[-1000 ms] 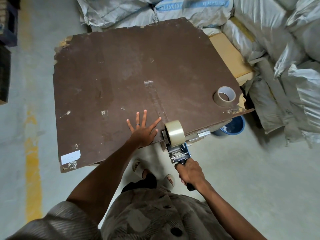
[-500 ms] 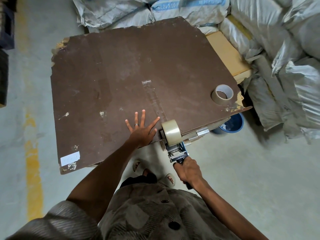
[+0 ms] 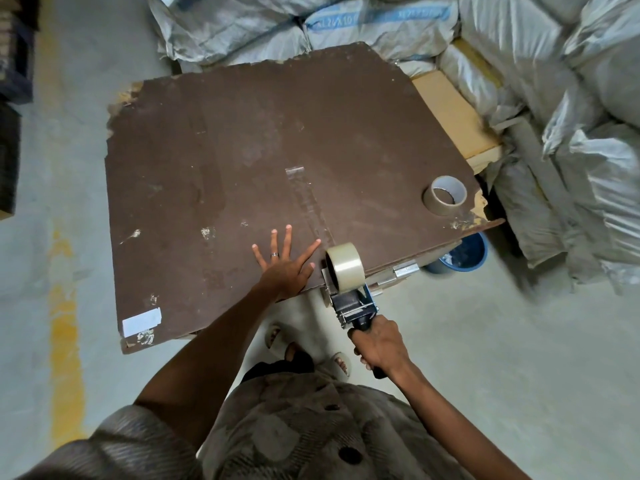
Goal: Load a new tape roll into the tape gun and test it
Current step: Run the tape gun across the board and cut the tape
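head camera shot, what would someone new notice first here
Likely the tape gun at the near edge of the brown board, gripped by the right hand, with a clear tape strip running up the board from it. The left hand presses flat beside it, and a spare roll sits near the board's right corner.

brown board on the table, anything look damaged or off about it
Yes. The brown board is chipped and ragged at its far-left corner and at the right corner beside the spare tape roll, where pale core shows. It also sits skewed on the table, overhanging the near edge. White label scraps dot its surface.
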